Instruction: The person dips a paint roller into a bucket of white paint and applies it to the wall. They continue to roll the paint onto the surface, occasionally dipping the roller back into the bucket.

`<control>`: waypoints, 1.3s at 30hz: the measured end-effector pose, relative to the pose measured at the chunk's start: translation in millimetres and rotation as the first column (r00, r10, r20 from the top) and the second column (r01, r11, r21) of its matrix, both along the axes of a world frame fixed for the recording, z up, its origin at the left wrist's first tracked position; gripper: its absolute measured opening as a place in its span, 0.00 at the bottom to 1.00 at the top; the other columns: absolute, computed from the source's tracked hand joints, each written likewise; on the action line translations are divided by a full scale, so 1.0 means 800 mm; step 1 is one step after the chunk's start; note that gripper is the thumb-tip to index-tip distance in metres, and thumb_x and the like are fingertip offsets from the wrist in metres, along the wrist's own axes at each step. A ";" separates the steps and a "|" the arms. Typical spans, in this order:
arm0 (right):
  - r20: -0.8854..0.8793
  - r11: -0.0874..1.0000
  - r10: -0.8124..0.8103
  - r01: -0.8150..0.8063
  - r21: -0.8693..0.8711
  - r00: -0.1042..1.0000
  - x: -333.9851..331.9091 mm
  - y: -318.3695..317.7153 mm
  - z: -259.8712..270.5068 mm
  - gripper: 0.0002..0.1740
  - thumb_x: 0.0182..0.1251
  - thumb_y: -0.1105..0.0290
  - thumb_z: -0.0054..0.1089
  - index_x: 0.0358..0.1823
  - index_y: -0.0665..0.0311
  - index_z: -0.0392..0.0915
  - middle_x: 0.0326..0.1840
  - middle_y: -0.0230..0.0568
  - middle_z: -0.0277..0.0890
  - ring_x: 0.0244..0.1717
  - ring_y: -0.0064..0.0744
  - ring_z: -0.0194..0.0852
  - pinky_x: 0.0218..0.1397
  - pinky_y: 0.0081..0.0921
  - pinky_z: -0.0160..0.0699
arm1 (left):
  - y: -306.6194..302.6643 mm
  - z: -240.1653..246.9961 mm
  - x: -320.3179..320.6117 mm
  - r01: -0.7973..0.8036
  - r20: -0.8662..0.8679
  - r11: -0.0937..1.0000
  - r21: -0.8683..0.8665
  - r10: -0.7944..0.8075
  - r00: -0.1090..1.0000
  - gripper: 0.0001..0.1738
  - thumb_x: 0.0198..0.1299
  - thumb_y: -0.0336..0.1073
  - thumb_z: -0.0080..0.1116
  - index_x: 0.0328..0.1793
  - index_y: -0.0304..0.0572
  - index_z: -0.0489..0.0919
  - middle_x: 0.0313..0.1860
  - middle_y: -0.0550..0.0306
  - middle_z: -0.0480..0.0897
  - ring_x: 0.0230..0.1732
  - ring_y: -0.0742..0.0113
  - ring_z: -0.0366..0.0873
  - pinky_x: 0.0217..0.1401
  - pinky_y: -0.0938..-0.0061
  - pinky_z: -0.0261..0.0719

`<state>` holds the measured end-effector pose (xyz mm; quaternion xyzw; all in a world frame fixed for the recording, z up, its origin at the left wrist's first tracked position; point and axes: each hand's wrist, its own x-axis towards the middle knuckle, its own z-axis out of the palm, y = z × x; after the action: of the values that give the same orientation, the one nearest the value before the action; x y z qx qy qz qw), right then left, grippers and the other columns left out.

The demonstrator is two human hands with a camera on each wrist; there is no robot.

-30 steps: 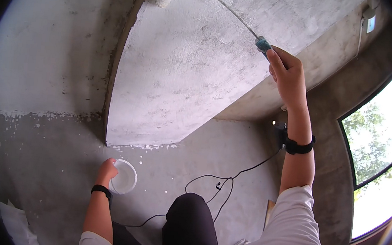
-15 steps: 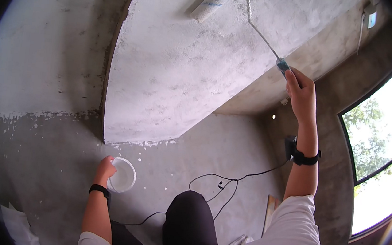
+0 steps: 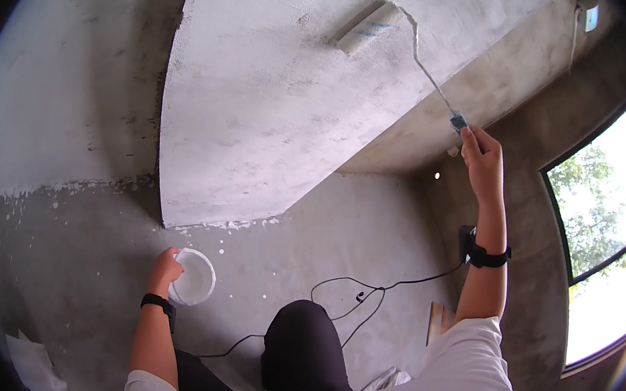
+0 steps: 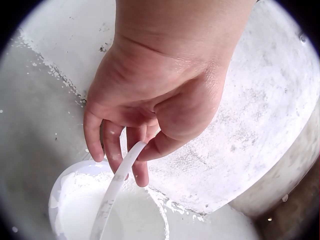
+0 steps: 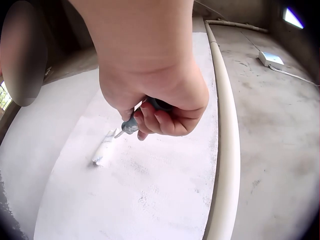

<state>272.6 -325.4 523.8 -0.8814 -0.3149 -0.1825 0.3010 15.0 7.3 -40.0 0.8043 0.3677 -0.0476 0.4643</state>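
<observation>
1. My right hand [image 3: 483,155], arm raised, is curled tight round the grey grip of the paint roller [image 3: 369,27]; the roller's sleeve lies flat against the slanted surface [image 3: 260,115], near its upper edge
2. My left hand [image 3: 165,268] is low, its fingers hooked round the thin white handle [image 4: 117,190] of the paint bucket [image 3: 195,281], which holds white paint; whether the bucket rests on the floor [image 3: 340,228] I cannot tell
3. Done, as I judge it: most of the slanted surface reads white and evenly coated
4. Left, as I judge it: the concrete band [image 3: 522,57] to the right of the roller is bare grey
</observation>
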 end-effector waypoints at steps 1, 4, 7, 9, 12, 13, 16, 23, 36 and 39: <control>-0.007 1.000 0.003 -0.003 -0.001 1.000 0.004 -0.005 -0.002 0.21 0.74 0.57 0.59 0.50 0.70 0.84 0.20 0.22 0.60 0.23 0.12 0.53 0.26 0.19 0.53 | 0.000 -0.003 0.001 -0.006 -0.002 1.000 -0.007 0.006 1.000 0.31 0.46 0.27 0.74 0.60 0.40 0.80 0.57 0.39 0.83 0.60 0.42 0.80 0.62 0.59 0.78; -0.034 1.000 -0.007 0.007 0.003 0.999 0.012 -0.020 -0.006 0.21 0.75 0.57 0.59 0.51 0.70 0.84 0.20 0.21 0.59 0.22 0.11 0.53 0.25 0.18 0.53 | -0.002 -0.002 0.001 -0.018 -0.003 1.000 0.003 0.019 1.000 0.31 0.45 0.27 0.74 0.60 0.40 0.80 0.57 0.39 0.83 0.60 0.42 0.80 0.62 0.59 0.78; -0.076 0.999 -0.021 0.023 0.024 0.997 0.025 -0.039 -0.014 0.20 0.75 0.57 0.58 0.52 0.69 0.84 0.20 0.21 0.59 0.22 0.11 0.52 0.25 0.18 0.52 | -0.004 -0.001 0.000 -0.019 0.003 1.000 0.019 0.019 1.000 0.32 0.45 0.27 0.74 0.60 0.39 0.80 0.57 0.39 0.83 0.60 0.43 0.80 0.62 0.59 0.78; -0.097 0.999 -0.023 0.027 0.040 0.995 0.036 -0.051 -0.020 0.20 0.75 0.57 0.58 0.52 0.69 0.84 0.20 0.21 0.58 0.22 0.11 0.52 0.25 0.18 0.52 | -0.002 -0.005 0.001 -0.013 0.009 1.000 0.019 0.013 1.000 0.32 0.44 0.27 0.74 0.61 0.39 0.80 0.57 0.39 0.83 0.60 0.43 0.80 0.62 0.59 0.78; -0.127 0.998 -0.022 0.029 0.047 0.992 0.052 -0.062 -0.033 0.20 0.76 0.57 0.58 0.51 0.69 0.83 0.20 0.21 0.58 0.21 0.12 0.52 0.25 0.18 0.53 | -0.002 -0.011 0.004 -0.010 0.016 1.000 0.011 0.010 1.000 0.33 0.44 0.27 0.74 0.61 0.39 0.80 0.57 0.40 0.83 0.60 0.43 0.80 0.62 0.59 0.78; -0.135 0.998 -0.010 0.019 0.066 0.991 0.053 -0.065 -0.035 0.20 0.76 0.57 0.58 0.50 0.69 0.83 0.20 0.20 0.58 0.21 0.12 0.52 0.24 0.18 0.52 | -0.004 -0.008 0.004 -0.018 0.015 1.000 0.024 0.018 1.000 0.33 0.43 0.27 0.74 0.61 0.39 0.80 0.58 0.40 0.83 0.60 0.43 0.80 0.62 0.60 0.78; -0.183 0.993 0.010 0.011 0.114 0.983 0.042 -0.063 -0.036 0.19 0.76 0.57 0.58 0.49 0.69 0.84 0.20 0.20 0.57 0.21 0.11 0.50 0.23 0.18 0.50 | -0.006 -0.005 0.002 -0.020 0.015 0.999 0.041 0.019 1.000 0.32 0.43 0.26 0.74 0.60 0.39 0.81 0.58 0.40 0.83 0.60 0.43 0.80 0.62 0.60 0.78; -0.179 0.958 0.219 -0.176 0.226 0.959 -0.012 0.024 -0.023 0.21 0.76 0.56 0.59 0.49 0.71 0.83 0.20 0.21 0.58 0.21 0.11 0.50 0.23 0.18 0.50 | -0.007 0.004 0.004 -0.018 -0.023 0.999 0.050 0.020 1.000 0.31 0.46 0.28 0.73 0.60 0.39 0.81 0.58 0.40 0.83 0.60 0.43 0.80 0.63 0.60 0.78; -0.085 0.848 0.440 -0.383 0.367 0.894 -0.061 0.176 -0.011 0.23 0.76 0.53 0.58 0.35 0.69 0.81 0.17 0.22 0.60 0.20 0.11 0.51 0.23 0.17 0.50 | -0.013 0.002 0.010 -0.016 -0.001 0.999 0.044 0.016 1.000 0.30 0.46 0.28 0.72 0.61 0.40 0.81 0.57 0.40 0.83 0.60 0.45 0.80 0.63 0.61 0.78; -0.111 0.814 0.496 -0.417 0.404 0.861 -0.060 0.188 -0.014 0.22 0.76 0.53 0.59 0.36 0.69 0.82 0.17 0.22 0.60 0.20 0.11 0.51 0.22 0.17 0.50 | -0.016 0.007 0.008 -0.017 -0.001 0.998 0.052 0.018 1.000 0.30 0.47 0.29 0.71 0.62 0.41 0.81 0.57 0.41 0.83 0.60 0.45 0.80 0.63 0.61 0.78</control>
<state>224.6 -175.4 512.4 -0.7215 -0.4446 -0.0654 0.5268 21.2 -5.5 -34.2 0.8129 0.3763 -0.0347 0.4431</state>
